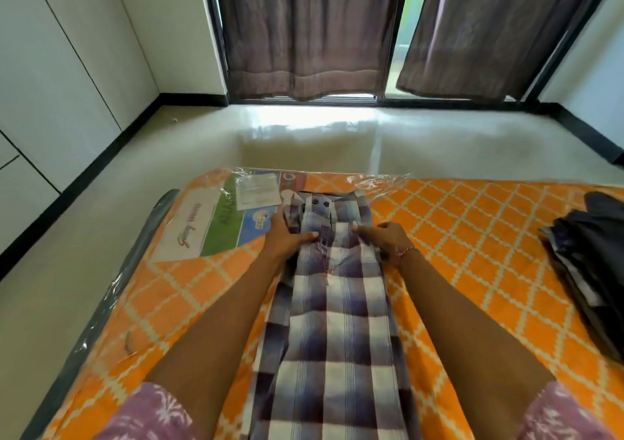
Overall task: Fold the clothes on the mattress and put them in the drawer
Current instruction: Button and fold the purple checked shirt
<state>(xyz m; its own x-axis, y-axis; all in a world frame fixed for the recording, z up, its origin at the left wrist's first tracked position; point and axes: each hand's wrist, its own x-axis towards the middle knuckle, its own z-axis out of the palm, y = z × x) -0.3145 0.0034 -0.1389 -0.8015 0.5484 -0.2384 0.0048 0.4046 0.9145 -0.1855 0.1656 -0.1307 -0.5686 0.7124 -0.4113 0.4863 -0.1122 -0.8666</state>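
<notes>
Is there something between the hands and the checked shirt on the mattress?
Nothing visible. The left hand and right hand already rest directly on the checked shirt near its collar. The dark clothes pile lies apart, at the mattress's right side.
</notes>
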